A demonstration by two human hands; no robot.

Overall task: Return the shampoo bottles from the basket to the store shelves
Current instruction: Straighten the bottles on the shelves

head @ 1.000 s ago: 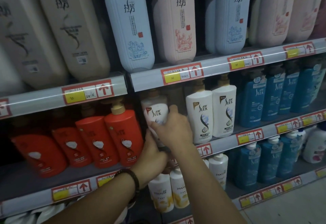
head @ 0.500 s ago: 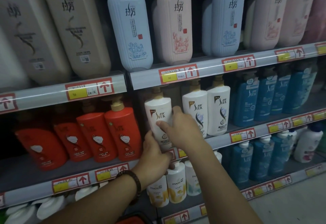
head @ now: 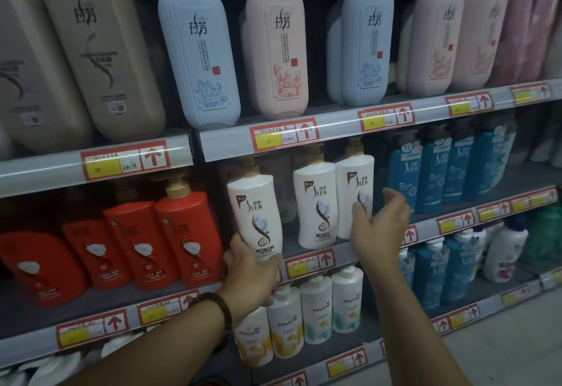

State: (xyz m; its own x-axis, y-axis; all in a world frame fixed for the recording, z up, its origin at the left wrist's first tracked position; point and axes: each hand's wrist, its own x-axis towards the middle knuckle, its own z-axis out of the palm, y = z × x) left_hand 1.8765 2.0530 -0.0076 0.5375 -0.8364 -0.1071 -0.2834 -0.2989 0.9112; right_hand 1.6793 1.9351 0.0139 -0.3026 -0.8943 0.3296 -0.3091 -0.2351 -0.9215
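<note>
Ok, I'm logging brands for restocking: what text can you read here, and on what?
"SLEK": white bottle in the left hand, also the two white bottles beside it.
"SLEK": blue bottles to the right.
"PANTENE": pump bottles one shelf down.
"拉芳": pale blue bottle, top shelf.
"25": middle price tag, under the pink bottle.
"38": left price tag, above the red bottles.
Fine print and handwriting on tags: too blurred.

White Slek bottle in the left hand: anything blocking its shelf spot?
Nothing visible. The left hand holds the white Slek bottle at the shelf edge; the gap beside the two standing Slek bottles looks free. The right hand is by those two.
</note>
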